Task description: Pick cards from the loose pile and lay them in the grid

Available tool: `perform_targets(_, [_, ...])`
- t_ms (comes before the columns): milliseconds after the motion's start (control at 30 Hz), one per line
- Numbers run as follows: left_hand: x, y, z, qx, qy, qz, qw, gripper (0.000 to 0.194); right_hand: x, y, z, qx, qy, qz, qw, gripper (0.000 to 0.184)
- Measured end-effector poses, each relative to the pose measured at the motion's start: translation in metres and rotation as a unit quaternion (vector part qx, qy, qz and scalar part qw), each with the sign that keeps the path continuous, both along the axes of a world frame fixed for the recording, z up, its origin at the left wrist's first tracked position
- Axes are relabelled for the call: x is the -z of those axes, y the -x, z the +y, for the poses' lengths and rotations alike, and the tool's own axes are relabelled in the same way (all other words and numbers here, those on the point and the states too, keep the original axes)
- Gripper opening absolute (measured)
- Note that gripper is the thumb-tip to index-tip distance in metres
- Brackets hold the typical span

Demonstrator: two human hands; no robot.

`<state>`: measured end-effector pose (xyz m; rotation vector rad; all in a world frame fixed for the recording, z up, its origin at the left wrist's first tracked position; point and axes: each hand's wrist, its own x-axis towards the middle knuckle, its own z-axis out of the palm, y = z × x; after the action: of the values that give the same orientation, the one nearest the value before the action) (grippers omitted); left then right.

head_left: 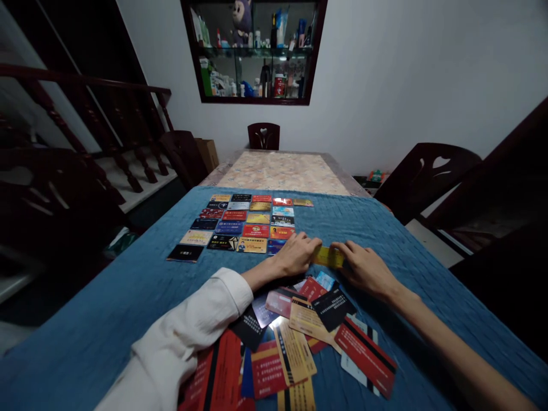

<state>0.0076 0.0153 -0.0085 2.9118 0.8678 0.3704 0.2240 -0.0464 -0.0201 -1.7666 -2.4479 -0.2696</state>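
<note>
A yellow card (329,257) is held between my two hands, just above or on the blue cloth. My left hand (297,254) pinches its left end, and my right hand (363,265) grips the right end. Left of my hands, several cards (256,230) lie in neat rows and columns on the cloth. My left hand partly covers a blue card (275,246) at the near right of these rows. Below my wrists spreads a loose, overlapping pile of cards in red, gold, black and silver, with a red card (366,354) at its right side. My left sleeve hides part of the pile.
The blue cloth (128,285) covers the near part of the table; a patterned cover (282,168) shows at the far end. Dark wooden chairs (428,171) stand around it. A glass-shelved cabinet (257,51) is set in the back wall, and a stair railing (85,83) runs along the left.
</note>
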Motion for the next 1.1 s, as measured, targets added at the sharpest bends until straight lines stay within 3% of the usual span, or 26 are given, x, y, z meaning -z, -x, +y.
perform_targets(500, [0.004,-0.001,-0.004,-0.019,0.002,0.009,1.000,0.032,0.006,0.001,-0.001,0.012,-0.033,-0.010,0.999,0.052])
perform_targets(833, [0.008,-0.001,-0.005,-0.031,-0.001,0.015,0.999,0.032,0.010,-0.004,0.001,0.008,0.000,0.030,1.000,0.048])
perform_targets(1100, [0.008,-0.001,-0.006,-0.037,0.012,0.009,0.999,0.033,0.016,-0.007,0.004,-0.018,-0.028,0.049,0.998,0.048])
